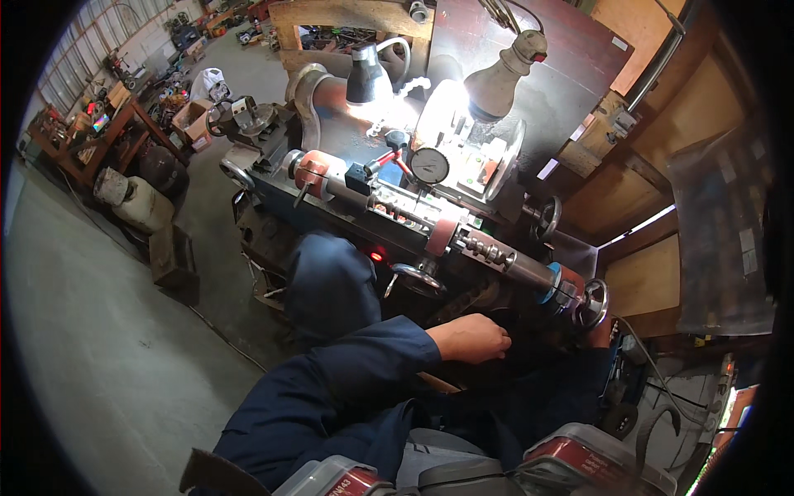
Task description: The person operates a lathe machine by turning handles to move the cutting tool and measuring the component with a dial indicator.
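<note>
Handwheel (594, 304), silver, spoked, at machine's end: right hand (599, 333) mostly hidden, grip unclear; left hand (473, 339) loosely curled, empty.

Small grey handwheel (592, 304) upright at machine's right end, hand partly behind

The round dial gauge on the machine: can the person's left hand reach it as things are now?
Probably yes. The left hand rests low by the machine's front, and the dial gauge sits up in the open, facing out; only the long horizontal shaft lies between.
</note>
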Available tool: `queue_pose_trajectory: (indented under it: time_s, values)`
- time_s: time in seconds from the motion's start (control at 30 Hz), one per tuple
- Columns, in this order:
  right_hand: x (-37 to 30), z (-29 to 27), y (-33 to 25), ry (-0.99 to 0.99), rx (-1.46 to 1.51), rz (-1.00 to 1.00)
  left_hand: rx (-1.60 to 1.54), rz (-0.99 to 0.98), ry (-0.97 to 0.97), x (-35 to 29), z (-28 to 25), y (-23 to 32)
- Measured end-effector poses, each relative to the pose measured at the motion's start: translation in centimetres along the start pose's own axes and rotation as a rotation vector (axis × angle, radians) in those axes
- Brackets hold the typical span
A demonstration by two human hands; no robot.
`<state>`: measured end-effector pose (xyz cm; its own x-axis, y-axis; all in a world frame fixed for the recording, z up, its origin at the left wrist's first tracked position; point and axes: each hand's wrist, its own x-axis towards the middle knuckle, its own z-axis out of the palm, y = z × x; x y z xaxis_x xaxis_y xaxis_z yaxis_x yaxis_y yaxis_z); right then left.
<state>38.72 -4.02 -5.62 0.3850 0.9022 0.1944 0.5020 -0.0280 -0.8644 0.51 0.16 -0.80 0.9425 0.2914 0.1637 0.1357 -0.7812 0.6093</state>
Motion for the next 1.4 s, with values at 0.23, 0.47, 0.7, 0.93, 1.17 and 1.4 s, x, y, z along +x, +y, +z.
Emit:
queue_pose_trajectory:
  time_s: [0.23, 0.47, 0.7, 0.93, 1.17, 1.4]
  values:
    - [-3.9, -0.6, -1.7, 0.045, 0.248, 0.289, -0.001, -0.005, -0.008, 0.1, -0.2, 0.1]
    - [-5.6, -2.0, -7.0, -0.07, 0.431, 0.307, -0.004, 0.003, 0.003, 0.2, 0.3, -0.3]
    - [-4.0, -1.6, -11.9, 0.041, 0.599, 0.248, -0.01, -0.006, -0.021, 0.1, 0.2, -0.2]
    - [-0.3, -2.1, -10.1, 0.133, 0.385, 0.194, -0.008, -0.019, -0.025, 0.2, 0.0, 0.2]
    - [1.3, -1.7, -10.9, 0.106, -0.163, -0.011, -0.053, 0.024, 0.142, -0.1, -0.3, 0.7]
    - [3.7, -1.8, -2.8, -0.021, 0.184, 0.04, -0.029, 0.039, 0.167, -0.2, -0.5, 0.5]
